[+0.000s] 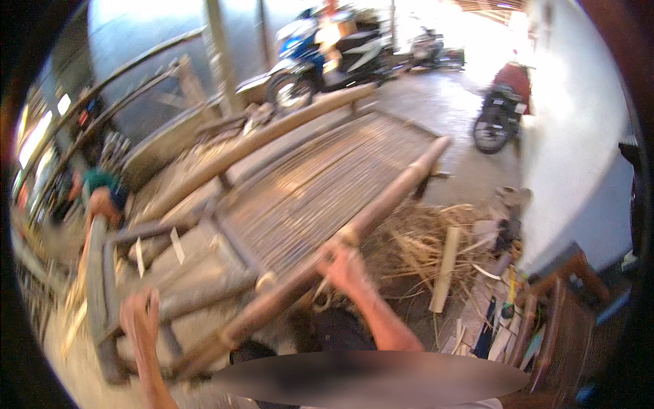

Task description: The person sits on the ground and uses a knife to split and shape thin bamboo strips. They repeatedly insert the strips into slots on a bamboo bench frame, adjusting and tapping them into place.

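Note:
A long bamboo bench frame (306,274) stretches diagonally in front of me, with a slatted bamboo seat (300,198) filling its far part. My right hand (346,269) is closed at the near rail, just below a pale binding (349,236). From its fingers hangs a thin pale strip (323,285), which they seem to pinch. Over the frame's near left end, my left hand (139,317) has its fingers curled in beside a crossbar (204,296). Whether anything lies inside those fingers is hidden. Two flat pale slivers (177,245) show on the frame's open left part.
Shavings (422,249) are heaped right of the bench, with a flat bamboo slat (446,269) on them. A wooden chair (562,327) stands lower right. Another person (102,194) bends at the far left. A blue scooter (320,58) and a motorbike (497,116) are parked beyond.

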{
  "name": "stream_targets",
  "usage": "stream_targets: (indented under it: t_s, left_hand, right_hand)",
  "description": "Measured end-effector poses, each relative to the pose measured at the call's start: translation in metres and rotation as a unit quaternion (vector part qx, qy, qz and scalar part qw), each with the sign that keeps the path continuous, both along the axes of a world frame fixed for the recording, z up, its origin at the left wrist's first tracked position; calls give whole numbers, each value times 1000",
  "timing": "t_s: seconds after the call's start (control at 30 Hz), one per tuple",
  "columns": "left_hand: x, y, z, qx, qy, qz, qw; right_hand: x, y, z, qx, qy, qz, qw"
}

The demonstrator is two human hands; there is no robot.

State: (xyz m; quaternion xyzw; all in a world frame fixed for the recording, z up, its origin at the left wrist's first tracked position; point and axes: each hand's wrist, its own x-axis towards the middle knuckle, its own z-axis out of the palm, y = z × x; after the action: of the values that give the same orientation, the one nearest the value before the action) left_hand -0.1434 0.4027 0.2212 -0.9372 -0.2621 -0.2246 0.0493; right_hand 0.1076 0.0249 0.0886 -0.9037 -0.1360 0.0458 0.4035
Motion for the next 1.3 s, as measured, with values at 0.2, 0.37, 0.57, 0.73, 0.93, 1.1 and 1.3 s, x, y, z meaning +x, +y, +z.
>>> stream_targets:
  t_s: [0.2,0.37,0.57,0.73,0.93,1.1,1.3]
  left_hand:
    - [19,49,-15,67,-8,-63,996]
    - [44,70,-36,37,63,-6,997]
    - [53,87,-53,11,89,2,996]
    - [68,97,-45,-11,135,-1,991]
    - [109,102,-2,34,197,-41,979]
    - [143,139,-3,143,199,-106,964]
    - [100,123,-29,-50,225,42,972]
  right_hand:
    - [76,37,-55,-22,-137,40,989]
    - [82,54,-70,-83,-63,-20,994]
    - [78,54,-59,-137,-80,-4,987]
    - [71,56,-51,-167,-70,2,984]
    - [69,58,-51,-170,-71,22,983]
    - [65,54,-56,-141,-128,10,982]
    - [64,55,-58,-172,-150,52,972]
